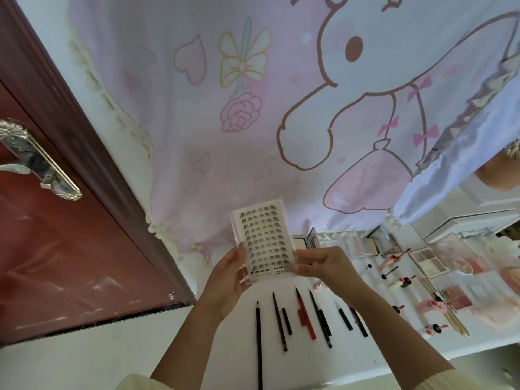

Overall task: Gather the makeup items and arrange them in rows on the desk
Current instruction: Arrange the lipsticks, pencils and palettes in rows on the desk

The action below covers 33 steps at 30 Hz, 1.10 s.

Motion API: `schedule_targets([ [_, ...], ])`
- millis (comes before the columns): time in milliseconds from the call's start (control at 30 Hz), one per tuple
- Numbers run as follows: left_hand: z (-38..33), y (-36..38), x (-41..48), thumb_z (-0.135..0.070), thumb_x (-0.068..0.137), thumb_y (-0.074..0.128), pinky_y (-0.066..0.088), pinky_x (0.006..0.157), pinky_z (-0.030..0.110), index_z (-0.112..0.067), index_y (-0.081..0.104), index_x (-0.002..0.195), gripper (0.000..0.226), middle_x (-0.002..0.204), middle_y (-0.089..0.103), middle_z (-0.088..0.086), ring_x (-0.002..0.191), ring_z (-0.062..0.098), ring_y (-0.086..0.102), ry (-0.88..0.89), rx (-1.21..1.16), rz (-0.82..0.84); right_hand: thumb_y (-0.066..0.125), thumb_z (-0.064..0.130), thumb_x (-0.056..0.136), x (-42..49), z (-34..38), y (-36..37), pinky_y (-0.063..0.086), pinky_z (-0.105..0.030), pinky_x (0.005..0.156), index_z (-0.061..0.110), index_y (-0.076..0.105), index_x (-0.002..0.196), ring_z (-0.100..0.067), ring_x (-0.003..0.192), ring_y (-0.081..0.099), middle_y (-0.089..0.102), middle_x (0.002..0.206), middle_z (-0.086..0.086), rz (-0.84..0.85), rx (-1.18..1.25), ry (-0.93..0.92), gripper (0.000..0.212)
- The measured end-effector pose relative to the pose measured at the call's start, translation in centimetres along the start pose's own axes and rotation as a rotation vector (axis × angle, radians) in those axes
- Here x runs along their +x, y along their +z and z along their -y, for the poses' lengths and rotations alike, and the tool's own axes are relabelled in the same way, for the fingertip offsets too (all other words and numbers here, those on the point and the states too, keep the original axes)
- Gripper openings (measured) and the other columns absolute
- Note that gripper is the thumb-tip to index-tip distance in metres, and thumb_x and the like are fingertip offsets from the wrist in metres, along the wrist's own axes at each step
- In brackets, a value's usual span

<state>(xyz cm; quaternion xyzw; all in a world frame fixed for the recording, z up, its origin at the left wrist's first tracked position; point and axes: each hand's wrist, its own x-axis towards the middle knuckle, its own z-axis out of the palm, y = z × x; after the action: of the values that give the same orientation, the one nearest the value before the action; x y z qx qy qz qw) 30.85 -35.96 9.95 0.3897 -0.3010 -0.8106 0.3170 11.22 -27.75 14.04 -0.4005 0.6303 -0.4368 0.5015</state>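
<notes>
I hold a clear false-lash case (261, 237) upright above the white desk (197, 347), its card of dark lash clusters facing me. My left hand (228, 280) grips its lower left edge and my right hand (323, 267) pinches its lower right corner. Beneath the case, several slim makeup pencils lie side by side in a row: a long black pencil (259, 344), a black liner (280, 322) and a red liner (306, 315) among them. Eyeshadow palettes (429, 260), lip tubes (394, 257) and a blush compact (457, 301) lie scattered to the right.
A pink cartoon-rabbit curtain (253, 122) hangs behind the desk. On the left stands a dark red door (56, 249) with a metal handle (33, 159). A gold tube (457, 323) lies near the desk's right front edge. White boxes (464, 220) stand at the back right.
</notes>
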Motion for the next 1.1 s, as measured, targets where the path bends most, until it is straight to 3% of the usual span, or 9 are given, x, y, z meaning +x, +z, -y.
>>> schedule_targets([
  [100, -0.2, 0.0, 0.1, -0.029, 0.100, 0.042, 0.059, 0.074, 0.033, -0.008, 0.059, 0.125, 0.037, 0.116, 0.069, 0.011, 0.098, 0.022, 0.069, -0.039, -0.032, -0.013, 0.080, 0.025, 0.071, -0.2, 1.1, 0.9, 0.055, -0.017, 0.074, 0.014, 0.077, 0.095, -0.012, 0.086, 0.072, 0.077, 0.089, 0.001, -0.010, -0.018, -0.033, 0.027],
  [233, -0.5, 0.4, 0.0, -0.027, 0.101, 0.043, 0.056, 0.057, 0.029, -0.004, 0.062, 0.118, 0.034, 0.093, 0.072, 0.009, 0.076, 0.018, 0.070, -0.120, -0.014, 0.004, 0.067, 0.039, 0.083, 0.4, 3.0, 1.0, 0.052, -0.016, 0.063, 0.015, 0.077, 0.092, -0.011, 0.071, 0.066, 0.076, 0.081, -0.002, -0.142, 0.018, -0.052, 0.027],
  [400, -0.8, 1.1, 0.0, -0.028, 0.100, 0.045, 0.057, 0.059, 0.031, -0.005, 0.062, 0.118, 0.034, 0.082, 0.070, 0.006, 0.066, 0.016, 0.067, -0.176, 0.022, 0.057, 0.059, 0.044, 0.091, 1.1, 4.6, 0.8, 0.049, -0.020, 0.064, 0.011, 0.075, 0.095, -0.011, 0.068, 0.065, 0.076, 0.083, -0.006, -0.165, 0.034, -0.019, 0.038],
  [633, -1.0, 1.7, -0.7, -0.022, 0.097, 0.051, 0.054, 0.058, 0.027, -0.003, 0.063, 0.098, 0.023, 0.063, 0.064, 0.004, 0.050, 0.011, 0.058, -0.194, 0.032, 0.012, 0.060, 0.051, 0.088, 1.0, 4.9, 0.9, 0.051, -0.024, 0.064, 0.011, 0.073, 0.092, -0.013, 0.066, 0.066, 0.075, 0.079, -0.007, -0.209, 0.043, 0.038, 0.042],
  [833, -1.2, 1.8, -1.2, -0.022, 0.096, 0.052, 0.055, 0.057, 0.025, -0.004, 0.065, 0.095, 0.022, 0.063, 0.065, 0.003, 0.047, 0.009, 0.058, -0.201, 0.089, -0.011, 0.062, 0.047, 0.088, 1.0, 4.7, 0.6, 0.048, -0.023, 0.058, 0.008, 0.070, 0.095, -0.015, 0.064, 0.065, 0.075, 0.076, -0.007, -0.214, 0.040, 0.076, 0.040],
  [1000, -1.8, 2.0, -1.7, -0.024, 0.087, 0.064, 0.057, 0.058, 0.029, -0.001, 0.068, 0.092, 0.024, 0.069, 0.060, 0.009, 0.040, 0.010, 0.043, -0.304, 0.178, 0.043, 0.052, 0.023, 0.096, 1.5, 3.3, -0.3, 0.045, -0.024, 0.054, -0.003, 0.067, 0.089, -0.019, 0.054, 0.056, 0.067, 0.061, -0.011, -0.258, 0.175, 0.206, 0.031],
  [1100, -2.6, 2.5, -1.9, -0.022, 0.089, 0.063, 0.058, 0.057, 0.028, 0.000, 0.068, 0.094, 0.023, 0.065, 0.063, 0.010, 0.039, 0.009, 0.045, -0.311, 0.205, 0.055, 0.050, 0.019, 0.095, 1.6, 1.9, -1.0, 0.041, -0.027, 0.052, -0.001, 0.058, 0.083, -0.019, 0.051, 0.053, 0.060, 0.059, -0.011, -0.258, 0.254, 0.286, 0.024],
])
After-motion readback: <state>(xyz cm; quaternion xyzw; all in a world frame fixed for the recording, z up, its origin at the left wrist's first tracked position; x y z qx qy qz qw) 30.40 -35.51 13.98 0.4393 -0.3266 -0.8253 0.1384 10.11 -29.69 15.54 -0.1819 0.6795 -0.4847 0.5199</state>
